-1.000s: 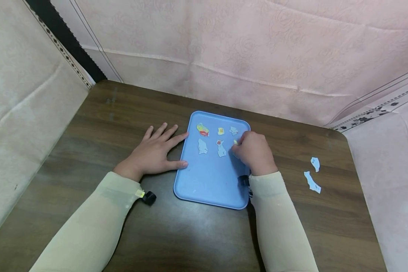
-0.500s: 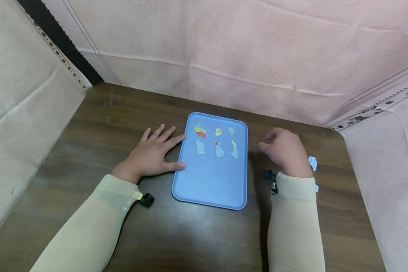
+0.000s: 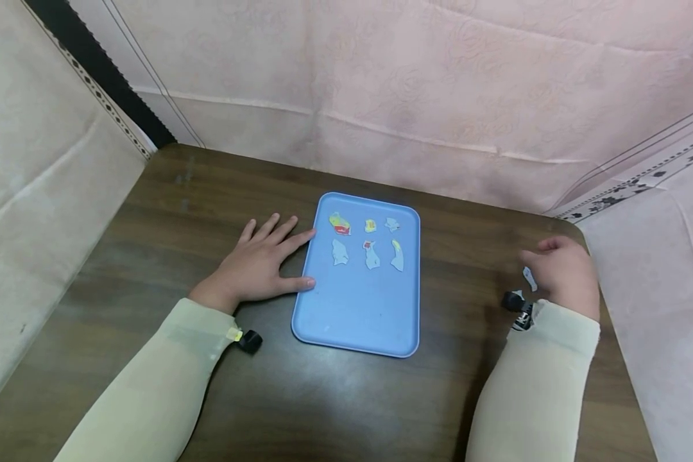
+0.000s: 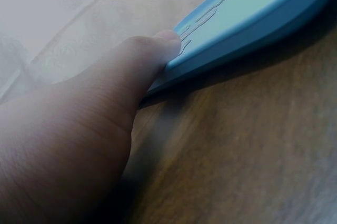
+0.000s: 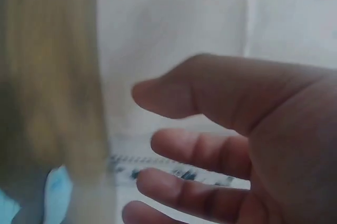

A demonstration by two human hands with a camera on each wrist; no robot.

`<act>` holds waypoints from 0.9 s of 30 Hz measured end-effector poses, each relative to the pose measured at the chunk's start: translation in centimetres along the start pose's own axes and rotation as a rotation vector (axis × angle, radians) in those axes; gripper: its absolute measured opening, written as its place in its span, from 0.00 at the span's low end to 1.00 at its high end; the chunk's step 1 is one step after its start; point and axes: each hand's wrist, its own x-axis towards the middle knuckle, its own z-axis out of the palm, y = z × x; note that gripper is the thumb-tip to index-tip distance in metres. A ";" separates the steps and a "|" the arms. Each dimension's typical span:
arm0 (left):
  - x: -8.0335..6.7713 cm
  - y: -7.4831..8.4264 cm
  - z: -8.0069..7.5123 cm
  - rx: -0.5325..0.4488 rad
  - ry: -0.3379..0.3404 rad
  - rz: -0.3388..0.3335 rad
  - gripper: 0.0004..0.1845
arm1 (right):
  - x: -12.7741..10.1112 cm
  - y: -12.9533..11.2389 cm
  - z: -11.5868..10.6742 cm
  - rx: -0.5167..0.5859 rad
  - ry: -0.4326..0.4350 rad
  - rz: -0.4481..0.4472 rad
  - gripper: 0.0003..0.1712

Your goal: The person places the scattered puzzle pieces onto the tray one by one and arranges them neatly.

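Observation:
My left hand (image 3: pixel 253 263) lies spread on the table, its thumb and index finger touching the left rim of a blue tray (image 3: pixel 352 314). The thumb on that rim shows close up in the left wrist view. On the tray sit small cut-out paper pieces in two rows, among them a yellow and red piece (image 3: pixel 340 223) and a curved pale piece (image 3: pixel 397 255). Far to the right, my right hand (image 3: pixel 566 273) hovers by a loose light-blue piece (image 3: pixel 529 278). In the right wrist view its thumb and fingers are apart and hold nothing. Another piece there is mostly hidden by the wrist camera.
The brown wooden table (image 3: pixel 346 410) ends at the back against a pale patterned cloth (image 3: pixel 381 96). More cloth hangs at both sides. A black wrist camera (image 3: pixel 250 341) is on the left sleeve, another (image 3: pixel 515 301) on the right.
My right hand has left the curved piece on the tray and moved right to the loose pieces on the table. The left hand stays at the tray's rim.

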 end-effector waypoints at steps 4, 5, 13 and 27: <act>0.0 -0.1 0.2 0.008 0.002 0.001 0.56 | 0.8 1.6 0.4 0.049 0.011 0.109 0.39; 0.0 -0.2 0.2 0.010 0.002 0.001 0.56 | 1.0 1.9 0.5 0.055 0.009 0.127 0.39; 0.0 0.0 0.0 0.008 0.003 0.005 0.56 | 2.6 3.7 1.6 -0.046 -0.016 0.122 0.33; 0.1 -0.1 0.0 0.012 0.002 0.001 0.56 | 3.4 3.4 2.2 -0.077 0.028 0.088 0.29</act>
